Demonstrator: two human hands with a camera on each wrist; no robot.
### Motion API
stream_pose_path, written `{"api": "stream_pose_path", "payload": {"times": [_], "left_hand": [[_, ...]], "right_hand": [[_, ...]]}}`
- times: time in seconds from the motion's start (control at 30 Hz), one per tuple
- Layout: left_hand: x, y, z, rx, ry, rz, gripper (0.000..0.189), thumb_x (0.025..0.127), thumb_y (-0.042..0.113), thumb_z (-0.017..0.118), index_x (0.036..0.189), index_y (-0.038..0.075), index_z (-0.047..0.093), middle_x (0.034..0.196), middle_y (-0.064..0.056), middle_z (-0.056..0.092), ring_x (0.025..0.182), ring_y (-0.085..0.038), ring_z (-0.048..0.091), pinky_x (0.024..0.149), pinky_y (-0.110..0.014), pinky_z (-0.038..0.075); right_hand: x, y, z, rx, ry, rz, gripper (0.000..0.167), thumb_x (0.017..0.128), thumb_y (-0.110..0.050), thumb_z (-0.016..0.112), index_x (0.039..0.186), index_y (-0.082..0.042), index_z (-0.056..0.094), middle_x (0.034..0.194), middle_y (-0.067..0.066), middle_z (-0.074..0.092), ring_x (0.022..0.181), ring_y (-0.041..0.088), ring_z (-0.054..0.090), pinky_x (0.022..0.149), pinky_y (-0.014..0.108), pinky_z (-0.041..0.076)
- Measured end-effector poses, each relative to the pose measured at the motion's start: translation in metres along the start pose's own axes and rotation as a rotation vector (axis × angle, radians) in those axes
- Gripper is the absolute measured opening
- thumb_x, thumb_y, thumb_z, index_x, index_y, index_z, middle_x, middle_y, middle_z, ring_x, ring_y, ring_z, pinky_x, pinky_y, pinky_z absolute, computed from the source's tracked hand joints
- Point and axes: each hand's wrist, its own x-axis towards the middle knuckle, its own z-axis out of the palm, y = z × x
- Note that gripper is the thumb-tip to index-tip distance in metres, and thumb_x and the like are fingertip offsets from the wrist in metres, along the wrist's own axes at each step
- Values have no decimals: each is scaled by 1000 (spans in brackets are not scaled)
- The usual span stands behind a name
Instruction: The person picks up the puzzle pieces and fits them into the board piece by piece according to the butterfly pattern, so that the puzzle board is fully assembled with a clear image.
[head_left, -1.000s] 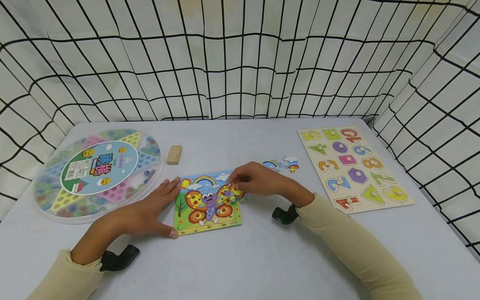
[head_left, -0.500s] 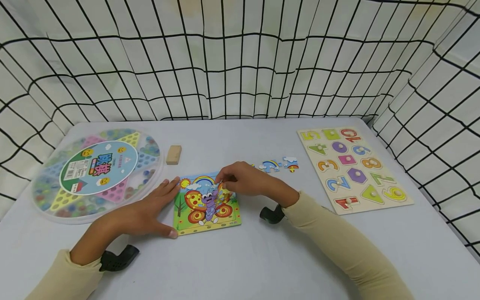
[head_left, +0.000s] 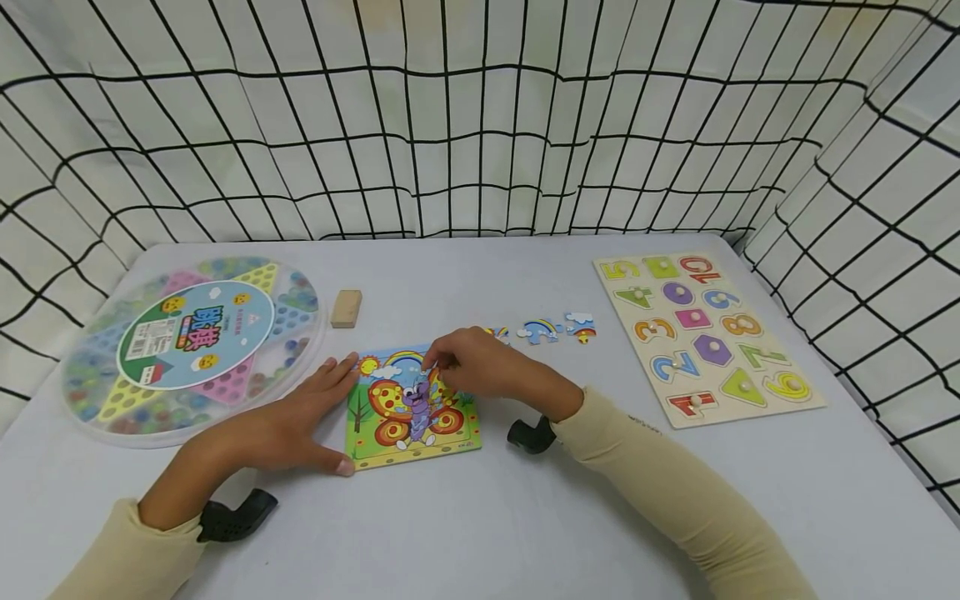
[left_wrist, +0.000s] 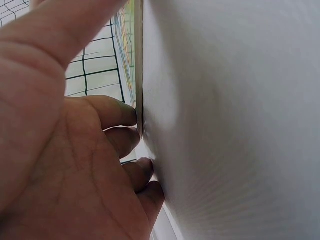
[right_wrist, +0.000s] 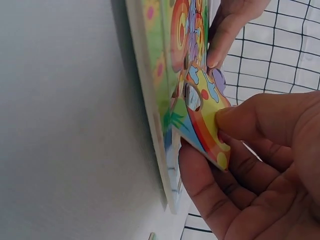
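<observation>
A butterfly jigsaw puzzle board (head_left: pixel 414 450) lies flat on the white table, a sun and rainbow along its top. My left hand (head_left: pixel 288 425) is spread at its left side, fingertips at the upper left corner and thumb at the lower left. In the left wrist view, fingertips (left_wrist: pixel 131 116) touch the board's edge. My right hand (head_left: pixel 480 360) is over the board's upper right part. Between thumb and fingers it pinches a jigsaw piece (right_wrist: pixel 206 112) with a yellow and red wing pattern, tilted up from the board in the right wrist view.
Several loose jigsaw pieces (head_left: pixel 538 331) lie behind my right hand. A small wooden block (head_left: pixel 347 308) lies beyond the board. On the left is a round Chinese checkers set (head_left: pixel 198 333), on the right a number-and-shape peg puzzle (head_left: pixel 693 362). Black netting (head_left: pixel 480 158) surrounds the table.
My right hand has moved left over the board, bringing the jigsaw piece from the right edge onto the picture. More of the loose pieces shows behind it. The left hand stays in place.
</observation>
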Motion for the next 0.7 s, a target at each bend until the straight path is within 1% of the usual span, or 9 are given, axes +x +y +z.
{"api": "stream_pose_path", "payload": {"times": [0.23,0.5,0.7], "left_hand": [[0,0,0,-3,4,4,119,70,57,79,155,3,15,163,-12,-1,145,-41,-6,110,-64,13],[0,1,0,-1,0,-2,120,70,57,79,155,3,14,163,-12,-2,145,-40,-6,110,-64,12],[0,0,0,-1,0,-5,119,70,56,79,155,4,14,163,-12,-2,145,-40,-6,110,-64,12]], "right_hand": [[-2,-5,0,-61,-5,14,24,90,2,60,108,-8,71,90,-4,64,84,11,55,70,19,47],[-4,-6,2,-83,-51,28,24,91,-2,64,114,-7,70,94,-2,65,87,11,54,72,18,47],[-4,-6,5,-126,-37,33,25,92,-5,65,116,-7,71,99,-2,63,89,11,53,75,18,46]]}}
